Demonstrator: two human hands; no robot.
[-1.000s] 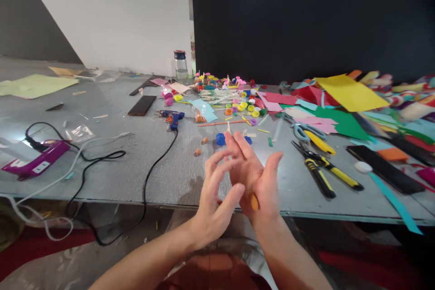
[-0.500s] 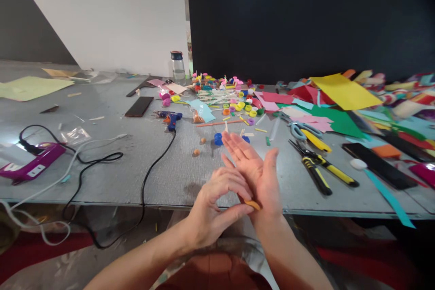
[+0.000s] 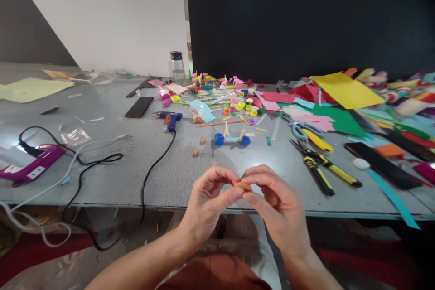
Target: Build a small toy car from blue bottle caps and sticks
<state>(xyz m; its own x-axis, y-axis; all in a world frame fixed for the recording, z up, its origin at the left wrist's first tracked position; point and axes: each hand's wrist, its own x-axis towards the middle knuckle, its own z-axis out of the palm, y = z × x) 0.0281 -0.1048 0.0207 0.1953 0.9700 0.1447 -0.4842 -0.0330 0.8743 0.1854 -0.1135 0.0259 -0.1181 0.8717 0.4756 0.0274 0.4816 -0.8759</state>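
A small piece of orange-brown modelling clay (image 3: 244, 186) is pinched between the fingertips of both hands, above the table's front edge. My left hand (image 3: 214, 199) grips it from the left with thumb and fingers. From the right, my right hand (image 3: 277, 204) closes its thumb and fingertips on the same piece. Beyond the hands stands a small model with blue wheels (image 3: 219, 139) and pale upright sticks. Left of the model lie two little brown balls, a nearer one (image 3: 196, 152) and a farther one (image 3: 203, 141).
A blue glue gun (image 3: 174, 120) trails its black cord to the left, near a purple power strip (image 3: 41, 163). Yellow-black pliers (image 3: 317, 170), scissors (image 3: 312, 136) and a dark phone (image 3: 380, 165) lie right. Bottle caps (image 3: 239, 105) and coloured paper (image 3: 346, 90) spread behind.
My right hand has turned from an open, upturned palm to a pinch on the clay. Both hands have drawn together at the piece, and the blue-wheeled model is now uncovered.
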